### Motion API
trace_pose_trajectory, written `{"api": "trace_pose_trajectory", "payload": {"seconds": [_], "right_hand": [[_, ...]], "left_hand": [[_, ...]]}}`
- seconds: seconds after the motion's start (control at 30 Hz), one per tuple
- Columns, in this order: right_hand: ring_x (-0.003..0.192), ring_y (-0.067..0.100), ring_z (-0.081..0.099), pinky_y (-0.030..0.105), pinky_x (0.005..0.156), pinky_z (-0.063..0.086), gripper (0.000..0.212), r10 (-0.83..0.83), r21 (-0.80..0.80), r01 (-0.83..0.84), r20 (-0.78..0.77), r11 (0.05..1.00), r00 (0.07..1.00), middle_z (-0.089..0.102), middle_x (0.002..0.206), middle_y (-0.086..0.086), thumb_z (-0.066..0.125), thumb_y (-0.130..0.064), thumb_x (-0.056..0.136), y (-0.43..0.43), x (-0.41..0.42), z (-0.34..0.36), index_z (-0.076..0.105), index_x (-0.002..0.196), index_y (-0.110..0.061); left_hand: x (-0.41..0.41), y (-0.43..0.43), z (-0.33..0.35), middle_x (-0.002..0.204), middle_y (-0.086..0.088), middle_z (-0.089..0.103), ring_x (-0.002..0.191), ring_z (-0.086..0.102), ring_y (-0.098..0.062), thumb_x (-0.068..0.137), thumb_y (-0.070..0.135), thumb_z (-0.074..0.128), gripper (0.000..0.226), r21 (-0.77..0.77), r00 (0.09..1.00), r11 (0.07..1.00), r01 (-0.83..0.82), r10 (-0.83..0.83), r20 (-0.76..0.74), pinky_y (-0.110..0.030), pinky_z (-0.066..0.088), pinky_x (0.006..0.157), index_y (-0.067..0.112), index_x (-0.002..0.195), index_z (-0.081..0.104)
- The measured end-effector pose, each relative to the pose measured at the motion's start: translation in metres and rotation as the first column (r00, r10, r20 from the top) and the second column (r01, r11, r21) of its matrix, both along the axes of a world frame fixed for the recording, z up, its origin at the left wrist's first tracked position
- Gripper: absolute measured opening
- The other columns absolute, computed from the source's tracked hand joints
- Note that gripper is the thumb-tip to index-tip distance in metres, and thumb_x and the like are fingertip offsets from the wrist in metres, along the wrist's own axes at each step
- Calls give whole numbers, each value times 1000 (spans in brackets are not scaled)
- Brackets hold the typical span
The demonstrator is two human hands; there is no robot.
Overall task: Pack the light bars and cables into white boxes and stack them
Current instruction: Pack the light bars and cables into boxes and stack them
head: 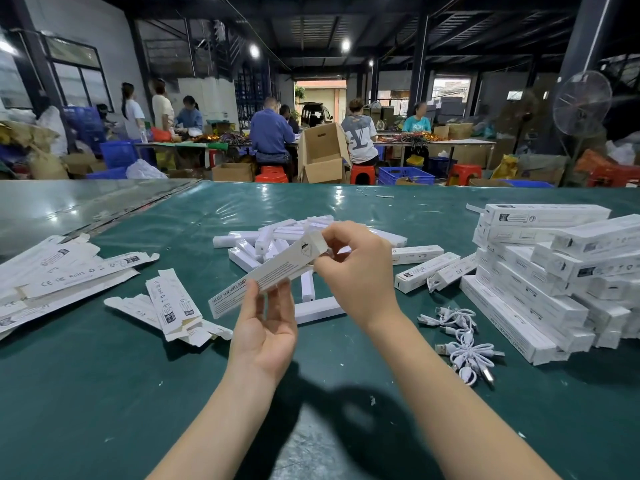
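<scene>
Right hand [356,271] pinches white box [277,268] end edge; left hand [265,327] cradles.

Box [277,266]: "SMART SENSOR LAMP", possibly partly covered.

The white box [277,271] held up in both hands is partly covered. The left hand [265,327] hides the middle of its printed side, cutting the lettering off after "SMART SENSOR LAMP", and the right hand [356,271] hides the lower edge of its far end, so what is inside cannot be told. Part of the heap of light bars [242,258] lies out of sight behind box and hands. The stack of boxes [540,216] runs off the right edge, the flat cartons [59,268] run off the left, and their small print is unreadable.
</scene>
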State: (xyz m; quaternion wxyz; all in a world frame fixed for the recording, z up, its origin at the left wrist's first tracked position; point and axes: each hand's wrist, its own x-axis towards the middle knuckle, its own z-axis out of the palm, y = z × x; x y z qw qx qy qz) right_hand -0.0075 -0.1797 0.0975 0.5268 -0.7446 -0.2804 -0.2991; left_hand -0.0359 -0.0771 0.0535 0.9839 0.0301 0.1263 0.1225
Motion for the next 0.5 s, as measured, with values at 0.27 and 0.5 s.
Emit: {"api": "trace_pose_trajectory", "payload": {"seconds": [0.27,0.5], "right_hand": [[76,16,39,21,65,28,15,110,-357,-115,-35,927,993,43,86,1,51,7,83,-6,9,0,66,83,4],[72,23,56,24,67,45,19,199,-60,-205,-96,977,975,63,76,7,58,13,75,-9,11,1,70,79,-2]], "left_hand": [[2,5,-3,63,-8,68,61,68,-21,87,20,59,16,43,1000,999,-7,8,-17,-25,56,61,7,79,58],[4,11,-1,64,-4,71,59,69,-12,91,18,53,15,220,996,972,-78,67,56,-25,57,64,8,82,60]]}}
